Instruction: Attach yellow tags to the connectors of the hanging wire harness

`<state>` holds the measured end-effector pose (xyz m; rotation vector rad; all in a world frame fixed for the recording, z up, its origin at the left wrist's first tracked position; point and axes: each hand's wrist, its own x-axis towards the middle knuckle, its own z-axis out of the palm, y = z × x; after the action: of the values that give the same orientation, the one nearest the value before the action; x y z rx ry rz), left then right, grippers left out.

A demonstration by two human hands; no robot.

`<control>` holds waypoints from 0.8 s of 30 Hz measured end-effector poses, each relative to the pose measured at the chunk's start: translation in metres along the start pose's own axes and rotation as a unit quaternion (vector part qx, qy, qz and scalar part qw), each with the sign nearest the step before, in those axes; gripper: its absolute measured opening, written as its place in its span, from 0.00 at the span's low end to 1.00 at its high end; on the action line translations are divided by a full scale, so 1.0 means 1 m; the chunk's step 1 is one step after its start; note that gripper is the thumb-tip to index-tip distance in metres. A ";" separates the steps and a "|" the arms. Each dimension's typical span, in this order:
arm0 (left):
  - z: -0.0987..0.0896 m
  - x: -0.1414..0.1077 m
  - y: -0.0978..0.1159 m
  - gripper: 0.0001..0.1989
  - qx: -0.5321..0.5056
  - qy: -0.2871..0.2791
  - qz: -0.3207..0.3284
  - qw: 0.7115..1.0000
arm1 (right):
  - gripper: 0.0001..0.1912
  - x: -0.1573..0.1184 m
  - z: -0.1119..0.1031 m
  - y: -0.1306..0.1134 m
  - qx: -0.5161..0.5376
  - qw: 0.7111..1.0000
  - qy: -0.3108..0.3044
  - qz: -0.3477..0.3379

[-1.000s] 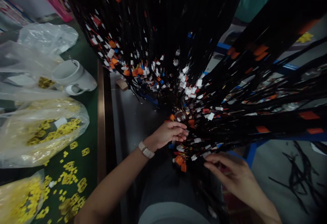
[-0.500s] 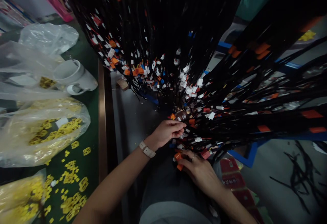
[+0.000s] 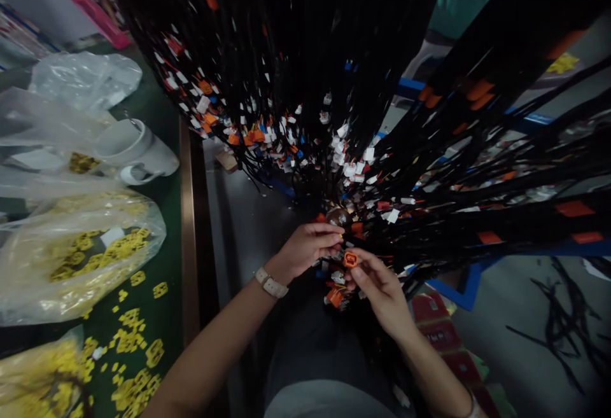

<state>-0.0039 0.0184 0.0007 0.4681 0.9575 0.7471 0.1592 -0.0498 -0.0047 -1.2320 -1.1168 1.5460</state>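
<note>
My right hand [image 3: 377, 284] pinches an orange connector [image 3: 351, 259], its open face turned up toward me. Just left of it, my left hand [image 3: 309, 249] is closed at the fingertips on a small yellow piece [image 3: 340, 236], mostly covered by the fingers. The two hands are close together, with a short gap between the yellow piece and the connector. Below them hangs another orange connector [image 3: 335, 297] over my lap. Black cables with white, orange, blue and red connectors [image 3: 356, 167] hang in a thick bundle in front of my hands.
On the green table [image 3: 174, 202] at left lie loose yellow pieces [image 3: 128, 335], a clear bag [image 3: 155, 214] of yellow pieces and a white mug [image 3: 153, 151]. A blue frame [image 3: 465, 287] stands at right. Cut black cables [image 3: 558, 316] lie on the floor.
My right hand has risen from the lower orange connector and now holds an orange connector up beside my left hand. The left hand has barely moved; a yellow piece now shows in its fingertips.
</note>
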 end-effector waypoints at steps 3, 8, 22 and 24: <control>-0.001 -0.001 0.003 0.14 0.002 -0.002 0.009 1.000 | 0.16 0.005 -0.006 -0.003 -0.047 0.998 0.017 -0.036; 0.000 -0.003 0.005 0.13 -0.007 -0.001 0.014 1.000 | 0.16 0.014 -0.019 0.003 -0.182 0.977 0.036 -0.106; 0.003 -0.003 0.001 0.11 0.021 -0.014 0.034 0.999 | 0.14 0.027 -0.029 0.014 -0.284 0.947 -0.007 -0.152; 0.004 -0.003 0.001 0.12 0.032 -0.015 0.030 0.999 | 0.14 0.026 -0.029 0.015 -0.286 0.946 -0.013 -0.153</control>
<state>-0.0023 0.0165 0.0049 0.5647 0.9443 0.7629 0.1825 -0.0244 -0.0284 -1.3210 -1.7624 1.0332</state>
